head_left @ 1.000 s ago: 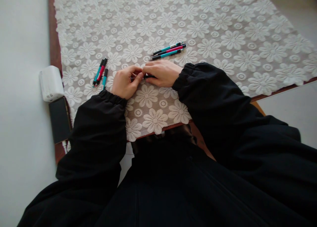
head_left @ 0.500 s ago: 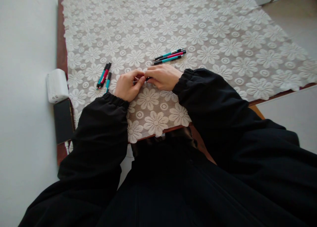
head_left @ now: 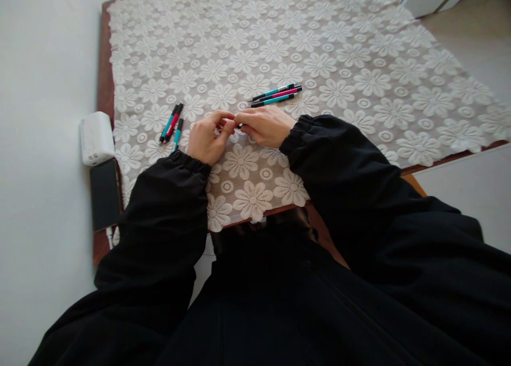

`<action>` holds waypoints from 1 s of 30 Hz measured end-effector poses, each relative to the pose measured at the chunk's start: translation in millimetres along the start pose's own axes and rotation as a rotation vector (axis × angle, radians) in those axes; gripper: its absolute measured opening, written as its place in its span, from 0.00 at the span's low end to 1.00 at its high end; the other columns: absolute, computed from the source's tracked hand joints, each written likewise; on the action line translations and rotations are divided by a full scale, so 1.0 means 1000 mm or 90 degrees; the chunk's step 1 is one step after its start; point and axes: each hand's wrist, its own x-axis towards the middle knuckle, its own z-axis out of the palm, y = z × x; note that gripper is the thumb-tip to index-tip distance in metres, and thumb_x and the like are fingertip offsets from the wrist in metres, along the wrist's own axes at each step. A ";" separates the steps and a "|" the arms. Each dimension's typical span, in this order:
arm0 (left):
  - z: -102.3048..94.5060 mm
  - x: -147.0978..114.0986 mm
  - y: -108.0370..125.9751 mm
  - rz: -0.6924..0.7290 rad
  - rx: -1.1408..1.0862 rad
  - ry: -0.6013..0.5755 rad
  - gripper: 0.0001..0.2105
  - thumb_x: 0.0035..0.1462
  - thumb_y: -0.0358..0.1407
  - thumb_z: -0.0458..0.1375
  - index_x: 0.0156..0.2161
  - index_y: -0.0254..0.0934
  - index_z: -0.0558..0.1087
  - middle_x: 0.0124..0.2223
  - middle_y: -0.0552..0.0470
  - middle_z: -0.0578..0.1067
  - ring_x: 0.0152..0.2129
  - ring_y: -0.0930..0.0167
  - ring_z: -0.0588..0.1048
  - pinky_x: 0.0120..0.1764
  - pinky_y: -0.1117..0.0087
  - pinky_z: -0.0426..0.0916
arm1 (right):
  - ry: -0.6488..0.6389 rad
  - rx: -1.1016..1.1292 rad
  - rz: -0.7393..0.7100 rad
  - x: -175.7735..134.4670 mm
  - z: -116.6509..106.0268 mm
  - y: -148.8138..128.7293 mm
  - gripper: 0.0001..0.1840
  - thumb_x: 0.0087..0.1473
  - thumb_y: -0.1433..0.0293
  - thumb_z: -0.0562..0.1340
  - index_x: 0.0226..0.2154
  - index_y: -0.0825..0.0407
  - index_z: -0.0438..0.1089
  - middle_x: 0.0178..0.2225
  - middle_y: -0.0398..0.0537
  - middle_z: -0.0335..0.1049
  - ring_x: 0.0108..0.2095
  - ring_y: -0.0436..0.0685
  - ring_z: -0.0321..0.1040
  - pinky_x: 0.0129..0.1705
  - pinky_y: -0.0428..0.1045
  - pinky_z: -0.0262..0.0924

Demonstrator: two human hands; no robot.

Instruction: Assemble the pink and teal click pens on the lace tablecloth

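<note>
My left hand (head_left: 209,137) is closed, thumb and index finger curled together close to the fingertips of my right hand. My right hand (head_left: 268,125) is closed in a pinch around a small dark piece (head_left: 239,125), mostly hidden by the fingers. Whether my left fingers also grip it does not show. Just beyond my right hand lie slim pens, two teal (head_left: 275,99) and one red (head_left: 282,94), side by side. Left of my left hand rest shorter pen-like pieces with black ends: a red one (head_left: 174,123), a teal one (head_left: 168,124) and another teal one (head_left: 178,135) nearer my sleeve.
A white lace tablecloth (head_left: 255,198) with a flower pattern covers the wooden table (head_left: 104,62). On its left edge, by the wall, sit a white charger block (head_left: 97,138) and a dark phone (head_left: 105,195) with a white cable (head_left: 109,238).
The whole view has shifted slightly. My left thumb and fingertips have drawn a little away from my right fingers, and the pens lie as before.
</note>
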 end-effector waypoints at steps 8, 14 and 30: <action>0.001 0.002 -0.002 0.016 0.035 0.008 0.16 0.70 0.50 0.56 0.49 0.42 0.78 0.48 0.46 0.82 0.46 0.62 0.78 0.49 0.61 0.73 | 0.031 -0.011 0.036 0.001 0.001 0.002 0.18 0.67 0.68 0.54 0.53 0.54 0.74 0.48 0.53 0.78 0.45 0.59 0.70 0.44 0.51 0.55; -0.005 0.000 0.002 0.014 0.088 0.027 0.11 0.70 0.41 0.56 0.53 0.45 0.76 0.56 0.46 0.78 0.58 0.56 0.73 0.60 0.54 0.69 | 0.034 -0.014 0.036 0.001 0.002 0.003 0.18 0.66 0.68 0.54 0.52 0.52 0.74 0.46 0.52 0.79 0.45 0.59 0.71 0.44 0.52 0.56; -0.008 0.003 -0.007 0.017 0.127 -0.004 0.10 0.67 0.36 0.55 0.42 0.46 0.79 0.49 0.47 0.81 0.49 0.57 0.76 0.58 0.52 0.68 | 0.038 -0.028 0.030 0.001 0.002 0.002 0.18 0.65 0.69 0.52 0.49 0.50 0.75 0.47 0.51 0.79 0.42 0.59 0.71 0.41 0.52 0.54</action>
